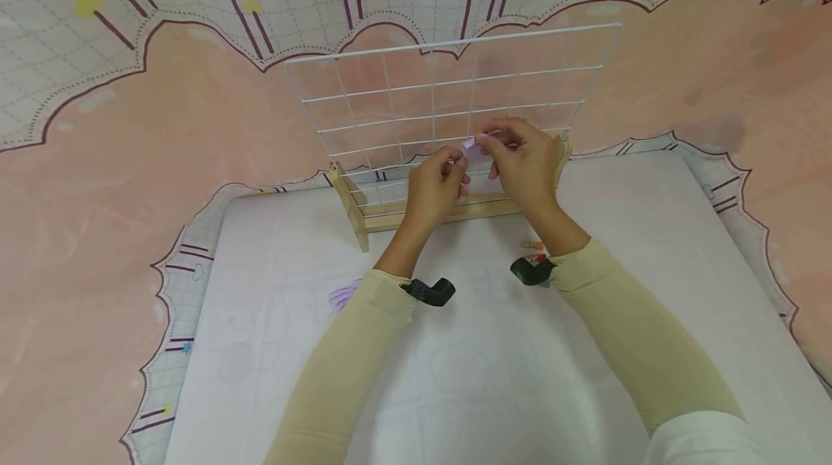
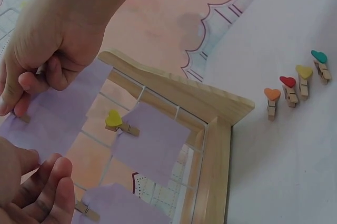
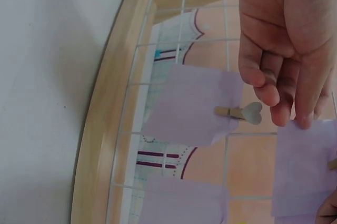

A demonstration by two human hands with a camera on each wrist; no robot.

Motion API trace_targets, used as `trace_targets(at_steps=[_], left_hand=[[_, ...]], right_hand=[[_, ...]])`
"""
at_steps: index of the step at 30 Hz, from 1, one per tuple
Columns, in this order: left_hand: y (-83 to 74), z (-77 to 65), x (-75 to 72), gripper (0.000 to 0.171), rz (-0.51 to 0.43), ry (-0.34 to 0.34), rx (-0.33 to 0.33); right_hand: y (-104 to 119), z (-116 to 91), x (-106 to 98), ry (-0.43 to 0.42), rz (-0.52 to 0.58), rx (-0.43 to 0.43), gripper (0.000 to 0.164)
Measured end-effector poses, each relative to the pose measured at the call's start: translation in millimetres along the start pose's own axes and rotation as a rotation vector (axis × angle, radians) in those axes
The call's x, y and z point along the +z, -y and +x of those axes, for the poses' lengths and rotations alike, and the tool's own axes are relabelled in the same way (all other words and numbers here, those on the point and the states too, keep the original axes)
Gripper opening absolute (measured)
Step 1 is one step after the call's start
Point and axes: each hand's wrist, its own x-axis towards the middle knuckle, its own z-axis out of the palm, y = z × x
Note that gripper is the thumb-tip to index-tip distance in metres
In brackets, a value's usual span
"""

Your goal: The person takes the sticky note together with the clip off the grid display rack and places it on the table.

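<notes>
White tabletop [image 1: 481, 378], wire rack [image 1: 432, 87] upper centre, purple sheet [image 3: 303, 166] just above head-frame centre.
Left hand [image 1: 434, 187] pinches sheet's edge, right hand [image 1: 525, 165] pinches wooden clothespin [image 2: 22, 118] on it; four heart clothespins [image 2: 288, 93] right of centre.

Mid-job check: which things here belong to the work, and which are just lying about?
In the job:
wire rack
held purple sheet
clipped sheets
clipped heart clothespins
loose heart clothespins, likely for use
loose purple paper, likely for use

Seemingly just surroundings; no clear strays:
white tabletop
patterned cloth
wrist cameras, worn
</notes>
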Motion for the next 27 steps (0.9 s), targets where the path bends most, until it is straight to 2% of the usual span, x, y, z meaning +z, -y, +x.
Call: trace_targets(at_steps=[6, 13, 18, 22, 27], left_hand=[[1.2, 0.0, 0.5, 0.016, -0.015, 0.000, -0.004], [3.6, 0.0, 1.2, 0.014, -0.014, -0.001, 0.009], [7.2, -1.9, 1.7, 0.014, 0.015, -0.007, 0.029], [10.4, -4.7, 1.8, 0.016, 0.024, -0.004, 0.020], [14.4, -8.3, 1.2, 0.016, 0.001, 0.007, -0.006]], right_hand=[[1, -1, 3, -0.032, -0.011, -0.003, 0.017], [3, -2, 3, -0.069, 0.024, -0.019, 0.016], [17, -5, 2, -0.082, 0.012, -0.042, 0.015], [28, -7, 0, -0.083, 0.025, -0.058, 0.014], [15, -5, -3, -0.067, 0.049, -0.068, 0.016]])
